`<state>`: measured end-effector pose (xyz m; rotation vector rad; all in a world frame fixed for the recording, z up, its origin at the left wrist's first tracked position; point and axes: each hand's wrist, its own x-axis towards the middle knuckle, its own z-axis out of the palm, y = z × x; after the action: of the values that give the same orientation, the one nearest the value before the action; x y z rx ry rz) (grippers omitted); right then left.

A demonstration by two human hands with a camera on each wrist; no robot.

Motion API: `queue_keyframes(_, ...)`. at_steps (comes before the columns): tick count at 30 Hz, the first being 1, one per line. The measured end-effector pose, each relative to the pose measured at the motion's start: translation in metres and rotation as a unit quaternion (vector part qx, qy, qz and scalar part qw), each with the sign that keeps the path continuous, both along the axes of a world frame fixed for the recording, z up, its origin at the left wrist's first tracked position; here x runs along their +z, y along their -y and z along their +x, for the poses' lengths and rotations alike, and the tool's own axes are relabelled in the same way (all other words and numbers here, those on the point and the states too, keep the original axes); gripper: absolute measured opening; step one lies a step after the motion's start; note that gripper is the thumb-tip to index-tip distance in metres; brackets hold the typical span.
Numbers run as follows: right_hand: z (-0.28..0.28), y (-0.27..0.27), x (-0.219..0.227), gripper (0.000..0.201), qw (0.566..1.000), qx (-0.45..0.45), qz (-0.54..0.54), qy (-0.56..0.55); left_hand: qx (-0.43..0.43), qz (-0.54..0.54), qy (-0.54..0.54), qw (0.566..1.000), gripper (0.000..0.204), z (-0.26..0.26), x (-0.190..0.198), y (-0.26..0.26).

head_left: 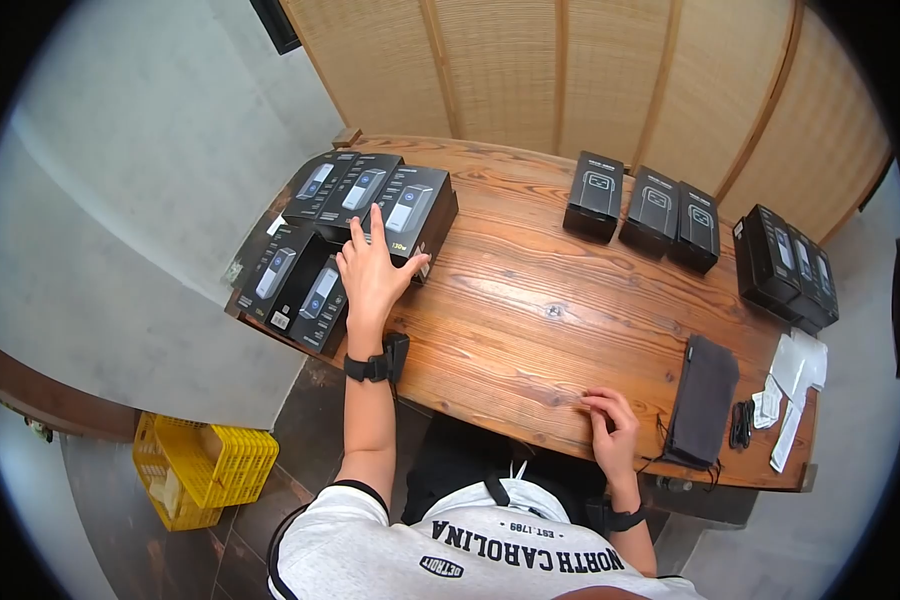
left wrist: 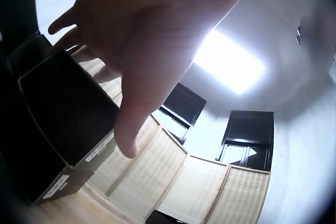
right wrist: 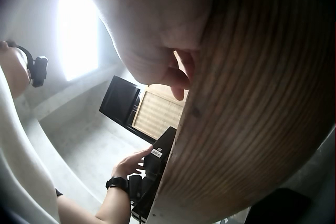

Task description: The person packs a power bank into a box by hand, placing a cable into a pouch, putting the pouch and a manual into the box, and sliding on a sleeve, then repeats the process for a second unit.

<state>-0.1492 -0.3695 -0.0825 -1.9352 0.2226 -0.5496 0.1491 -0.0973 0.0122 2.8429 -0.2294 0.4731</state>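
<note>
My left hand (head_left: 372,278) reaches over a group of black boxes at the table's left end. Its fingers are spread and fairly straight, with the fingertips at the tops of two upright boxes. The thumb points toward the right side of the rightmost black box (head_left: 415,205), which has a pale device pictured on top. In the left wrist view, the thumb lies close beside a dark box (left wrist: 68,106). My right hand (head_left: 615,432) rests at the table's front edge with loosely bent fingers and holds nothing. A dark cloth pouch (head_left: 703,405) lies to its right.
Three black boxes (head_left: 655,208) stand at the back right, and more picture boxes (head_left: 792,265) sit at the right end. A coiled black cable (head_left: 741,425) and white packets (head_left: 795,370) lie by the wooden table's (head_left: 530,330) right edge. A yellow crate (head_left: 232,465) is on the floor.
</note>
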Motion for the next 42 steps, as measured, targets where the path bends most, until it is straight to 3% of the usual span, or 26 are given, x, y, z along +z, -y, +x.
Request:
queue_keyframes(2, -0.001, 0.000, -0.002, 0.021, 1.000, -0.003, -0.005, 0.000, -0.021, -0.061, 0.040, 0.997, 0.101, -0.001, -0.006, 0.003)
queue_keyframes(3, -0.001, 0.000, -0.002, 0.021, 1.000, -0.004, -0.010, 0.001, -0.030, -0.096, 0.072, 0.992, 0.086, -0.006, -0.008, 0.007)
queue_keyframes(6, 0.000, -0.001, -0.001, 0.020, 1.000, -0.008, -0.006, 0.000, -0.073, -0.139, 0.092, 0.983, 0.073, -0.019, -0.013, 0.008)
queue_keyframes(8, 0.000, -0.001, 0.000, 0.018, 1.000, -0.009, -0.007, -0.003, -0.107, -0.231, 0.071, 0.964, 0.061, -0.036, -0.013, 0.010)
queue_keyframes(12, 0.000, 0.001, 0.000, 0.014, 0.999, -0.013, 0.026, -0.015, -0.219, -0.257, 0.030, 0.941, 0.059, -0.082, -0.004, 0.023)
queue_keyframes(14, -0.002, 0.004, -0.013, 0.021, 0.998, -0.001, 0.064, -0.020, -0.298, -0.260, -0.005, 0.918, 0.060, -0.098, -0.012, 0.030)
queue_keyframes(17, 0.002, 0.008, -0.020, 0.042, 0.978, -0.048, 0.203, 0.022, -0.389, -0.255, -0.084, 0.881, 0.066, -0.122, -0.014, 0.039)
queue_keyframes(20, 0.002, 0.017, -0.014, 0.043, 0.967, -0.105, 0.229, 0.037, -0.480, -0.250, -0.144, 0.829, 0.066, -0.132, -0.022, 0.045)
queue_keyframes(22, -0.001, 0.025, -0.011, 0.045, 0.970, -0.094, 0.224, 0.017, -0.520, -0.269, -0.181, 0.790, 0.064, -0.134, -0.031, 0.048)
queue_keyframes(24, -0.004, 0.029, -0.008, 0.046, 0.975, -0.081, 0.208, -0.003, -0.534, -0.253, -0.206, 0.780, 0.076, -0.133, -0.038, 0.048)
queue_keyframes(28, -0.011, 0.018, 0.001, 0.050, 0.985, -0.060, 0.161, -0.023, -0.475, -0.281, -0.243, 0.798, 0.082, -0.136, -0.045, 0.047)
queue_keyframes(30, -0.013, 0.007, 0.010, 0.054, 0.990, -0.062, 0.124, -0.007, -0.362, -0.316, -0.234, 0.845, 0.071, -0.135, -0.059, 0.045)
queue_keyframes(31, -0.014, 0.005, 0.009, 0.056, 0.991, -0.049, 0.124, -0.008, -0.306, -0.339, -0.215, 0.863, 0.041, -0.136, -0.065, 0.046)
queue_keyframes(32, -0.015, 0.003, 0.008, 0.056, 0.991, -0.046, 0.124, -0.009, -0.303, -0.340, -0.215, 0.864, 0.041, -0.137, -0.062, 0.047)
queue_keyframes(34, -0.017, 0.000, 0.007, 0.057, 0.992, -0.051, 0.114, 0.002, -0.285, -0.308, -0.312, 0.852, 0.027, -0.141, -0.052, 0.046)
queue_keyframes(35, -0.018, -0.002, 0.006, 0.057, 0.992, -0.049, 0.115, -0.001, -0.268, -0.367, -0.299, 0.839, 0.029, -0.146, -0.058, 0.052)
queue_keyframes(40, -0.021, -0.005, 0.011, 0.061, 0.994, -0.085, -0.056, -0.046, -0.229, -0.379, -0.379, 0.812, 0.028, -0.150, -0.062, 0.056)
queue_keyframes(42, -0.024, -0.008, 0.013, 0.064, 0.993, -0.083, -0.072, -0.051, -0.229, -0.421, -0.402, 0.780, 0.027, -0.149, -0.068, 0.055)
